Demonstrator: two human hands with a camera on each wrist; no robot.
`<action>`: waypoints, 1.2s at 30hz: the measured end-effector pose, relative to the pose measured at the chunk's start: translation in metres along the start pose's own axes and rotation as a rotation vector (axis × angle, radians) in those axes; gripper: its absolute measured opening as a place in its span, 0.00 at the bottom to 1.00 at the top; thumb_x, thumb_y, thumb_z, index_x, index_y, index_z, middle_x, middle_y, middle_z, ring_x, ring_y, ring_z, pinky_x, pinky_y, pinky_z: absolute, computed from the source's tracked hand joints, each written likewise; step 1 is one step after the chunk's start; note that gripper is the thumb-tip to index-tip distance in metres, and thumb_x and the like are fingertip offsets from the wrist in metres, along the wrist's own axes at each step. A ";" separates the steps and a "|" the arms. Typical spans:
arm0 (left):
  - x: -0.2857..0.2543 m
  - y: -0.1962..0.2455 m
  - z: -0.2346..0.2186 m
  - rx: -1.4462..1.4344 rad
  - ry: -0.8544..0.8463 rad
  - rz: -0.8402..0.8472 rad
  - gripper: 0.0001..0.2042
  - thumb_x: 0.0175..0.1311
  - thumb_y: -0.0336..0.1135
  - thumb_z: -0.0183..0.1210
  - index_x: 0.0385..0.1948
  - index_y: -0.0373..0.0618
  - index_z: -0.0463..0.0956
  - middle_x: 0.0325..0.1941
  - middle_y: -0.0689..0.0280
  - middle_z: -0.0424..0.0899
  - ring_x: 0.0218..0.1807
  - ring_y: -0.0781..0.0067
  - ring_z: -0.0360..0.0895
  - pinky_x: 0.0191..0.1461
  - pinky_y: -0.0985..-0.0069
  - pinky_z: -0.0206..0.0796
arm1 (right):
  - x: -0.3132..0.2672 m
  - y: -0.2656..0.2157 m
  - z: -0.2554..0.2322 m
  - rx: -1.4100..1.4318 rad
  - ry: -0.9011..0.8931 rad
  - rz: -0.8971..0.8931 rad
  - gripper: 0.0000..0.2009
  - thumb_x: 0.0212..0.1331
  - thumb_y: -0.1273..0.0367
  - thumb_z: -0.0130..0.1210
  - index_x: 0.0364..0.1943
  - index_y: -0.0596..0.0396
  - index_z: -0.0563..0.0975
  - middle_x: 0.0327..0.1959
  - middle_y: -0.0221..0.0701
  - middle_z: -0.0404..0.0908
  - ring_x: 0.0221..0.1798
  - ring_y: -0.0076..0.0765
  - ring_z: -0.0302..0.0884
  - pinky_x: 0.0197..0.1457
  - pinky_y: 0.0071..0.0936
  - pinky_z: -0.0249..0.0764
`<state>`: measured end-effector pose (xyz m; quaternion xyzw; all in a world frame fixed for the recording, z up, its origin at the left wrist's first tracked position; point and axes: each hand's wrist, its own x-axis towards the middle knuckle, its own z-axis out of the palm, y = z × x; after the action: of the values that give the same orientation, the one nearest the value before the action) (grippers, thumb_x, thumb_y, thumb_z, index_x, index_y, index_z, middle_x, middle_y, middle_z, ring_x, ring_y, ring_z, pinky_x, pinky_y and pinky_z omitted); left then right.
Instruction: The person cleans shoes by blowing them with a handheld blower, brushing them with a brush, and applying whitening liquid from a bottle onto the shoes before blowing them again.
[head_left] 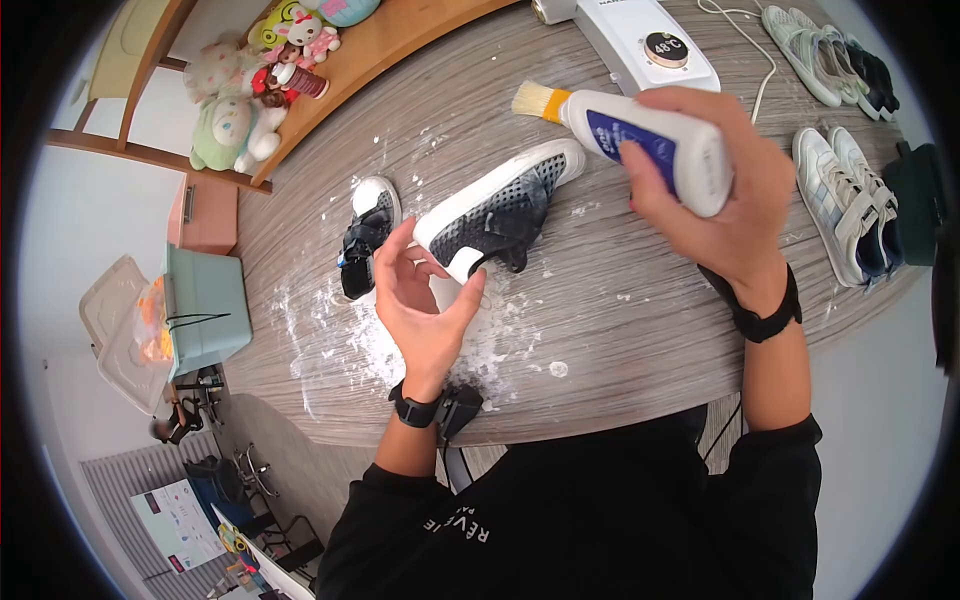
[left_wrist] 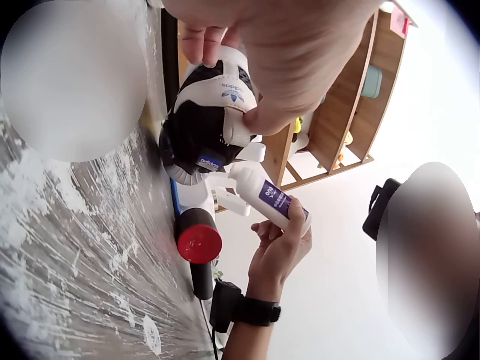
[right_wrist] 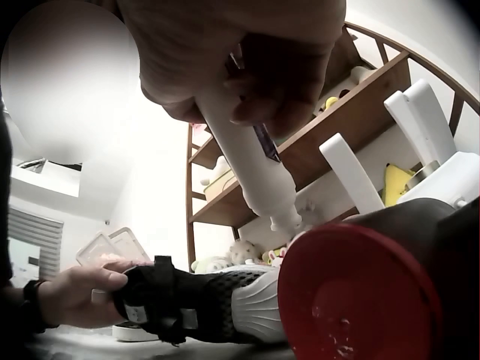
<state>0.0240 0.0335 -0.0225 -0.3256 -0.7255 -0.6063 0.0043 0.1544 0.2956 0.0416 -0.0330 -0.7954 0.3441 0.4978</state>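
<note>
My left hand (head_left: 425, 290) grips the heel end of a black sneaker (head_left: 505, 210) with a white sole, which lies tilted on its side. Its white heel patch (left_wrist: 231, 94) carries a blue logo, and thumb and fingers lie on either side of it in the left wrist view. Above and right of the toe, my right hand (head_left: 725, 180) holds a white squeeze bottle (head_left: 705, 175) with a purple label, its nozzle (right_wrist: 285, 219) pointing down towards the toe. A pale-bristled brush (head_left: 540, 101) with an orange band shows beyond the bottle's tip in the head view.
The matching black sneaker (head_left: 370, 225) sits to the left. White smears (head_left: 490, 340) mark the tabletop. A white device (head_left: 650, 45) reading 48°C stands at the back, light shoes (head_left: 840, 200) at the right. A red-ended black cylinder (left_wrist: 199, 241) lies near the toe.
</note>
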 end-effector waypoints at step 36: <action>-0.002 0.001 0.002 0.030 -0.014 0.097 0.43 0.41 0.21 0.78 0.66 0.35 0.67 0.52 0.66 0.66 0.44 0.78 0.70 0.54 0.76 0.67 | -0.021 -0.023 0.028 0.367 -0.308 0.155 0.19 0.54 0.72 0.71 0.50 0.58 0.79 0.42 0.36 0.87 0.42 0.30 0.88 0.43 0.25 0.81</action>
<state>0.0264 0.0343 -0.0228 -0.3648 -0.7177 -0.5922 0.0334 0.1485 0.2553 0.0312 0.0497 -0.7814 0.5208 0.3403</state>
